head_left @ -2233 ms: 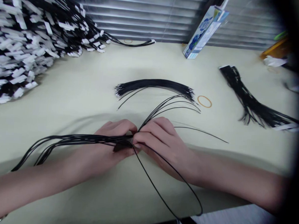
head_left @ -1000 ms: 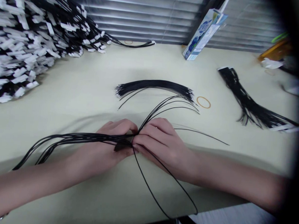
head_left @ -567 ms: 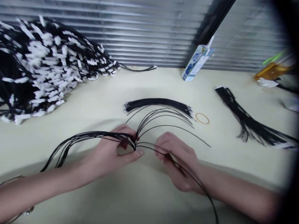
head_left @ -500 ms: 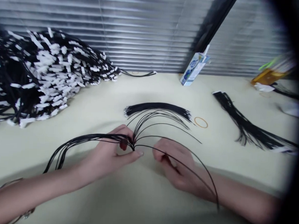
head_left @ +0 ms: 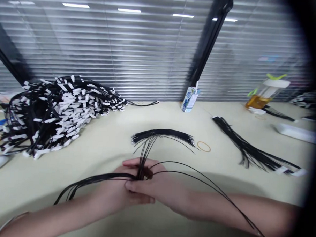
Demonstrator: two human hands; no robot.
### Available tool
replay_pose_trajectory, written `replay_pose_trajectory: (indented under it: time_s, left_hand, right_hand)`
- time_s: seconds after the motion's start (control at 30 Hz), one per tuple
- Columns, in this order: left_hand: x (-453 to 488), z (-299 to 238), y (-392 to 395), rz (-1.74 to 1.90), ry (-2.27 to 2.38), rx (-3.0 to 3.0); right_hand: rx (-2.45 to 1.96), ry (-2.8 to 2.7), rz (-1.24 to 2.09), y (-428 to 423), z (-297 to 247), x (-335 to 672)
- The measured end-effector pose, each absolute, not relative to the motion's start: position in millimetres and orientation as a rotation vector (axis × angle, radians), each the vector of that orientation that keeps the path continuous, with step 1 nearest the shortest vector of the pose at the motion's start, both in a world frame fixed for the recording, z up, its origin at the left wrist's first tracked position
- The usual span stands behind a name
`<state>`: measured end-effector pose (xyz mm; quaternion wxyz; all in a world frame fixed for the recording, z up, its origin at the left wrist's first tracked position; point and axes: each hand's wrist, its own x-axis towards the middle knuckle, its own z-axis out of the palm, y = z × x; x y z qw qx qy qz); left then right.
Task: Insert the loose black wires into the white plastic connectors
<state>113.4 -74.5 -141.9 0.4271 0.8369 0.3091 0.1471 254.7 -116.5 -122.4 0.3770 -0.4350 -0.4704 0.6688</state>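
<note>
Both hands meet at a bunch of thin black wires (head_left: 92, 179) low in the middle of the head view. My left hand (head_left: 110, 193) is closed on the bunch, whose bent part hangs over the wrist. My right hand (head_left: 167, 189) overlaps it, with thumb and fingers wrapped round the same wires. Several strands stand upward from between the hands, and two long ones arc over the right forearm. Beyond the hands lies a neat curved bundle of black wires (head_left: 165, 133) with bare-looking ends. A tan rubber band (head_left: 204, 146) rests by its right end.
A large heap of black cables with white connectors (head_left: 77, 108) fills the left. On the right lies a wire bunch with white ends (head_left: 240, 141). A drink carton (head_left: 190, 99), a container of amber liquid (head_left: 258, 101) and a white object (head_left: 296, 132) stand farther back, before window blinds (head_left: 145, 55).
My right hand has moved left from beside the bunch to close round the wires at my left hand. Fewer strands fan out to the right. The camera has tilted up.
</note>
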Motion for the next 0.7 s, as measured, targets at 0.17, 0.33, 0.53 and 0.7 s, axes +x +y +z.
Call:
replay_pose_trajectory:
  time_s: [0.17,0.33,0.53,0.7]
  left_hand:
    - [103,-131,-80,0.338,0.926,2.042]
    - [96,-128,-95,0.181,0.864,2.225]
    - [86,-124,-114,0.181,0.774,2.055]
    - [65,-134,-117,0.297,0.825,1.838]
  right_hand:
    - [-1.066,-1.154,1.500,-108,-125,248]
    - [-0.832,-0.945,1.617,-89,-109,245]
    - [-0.648,-0.809,1.825,-49,-76,257]
    - [-0.609,-0.850,2.040,-23,-72,252]
